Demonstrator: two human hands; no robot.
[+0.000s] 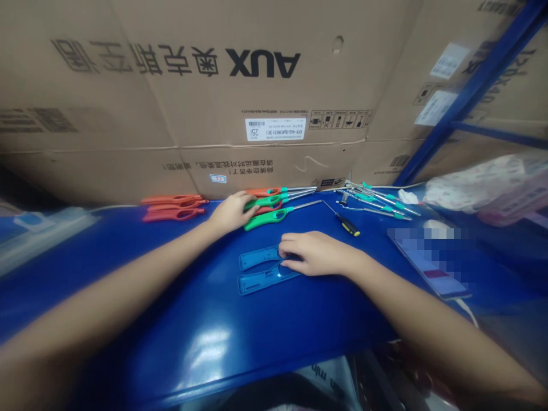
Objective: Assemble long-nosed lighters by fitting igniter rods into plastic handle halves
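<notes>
My left hand (pixel 233 212) is closed around the handle end of a green gas lighter (pixel 269 201), one of several long-nosed lighters stacked at the foot of the carton. Another green lighter (pixel 266 219) lies in front of it, its metal tube pointing right. Nearer me on the table are two blue lighter handle halves, an upper half (pixel 257 258) and a lower half (pixel 259 281), hollow sides up. My right hand (pixel 317 254) bends its fingers and thumb over their right ends, which it partly hides.
Orange handles (pixel 173 208) lie left of my left hand. A screwdriver (pixel 346 224) and several metal lighter tubes (pixel 377 200) are on the right, beyond them a phone (pixel 432 265) with a cable. A large carton (pixel 192 108) walls off the blue table's (pixel 180 319) back.
</notes>
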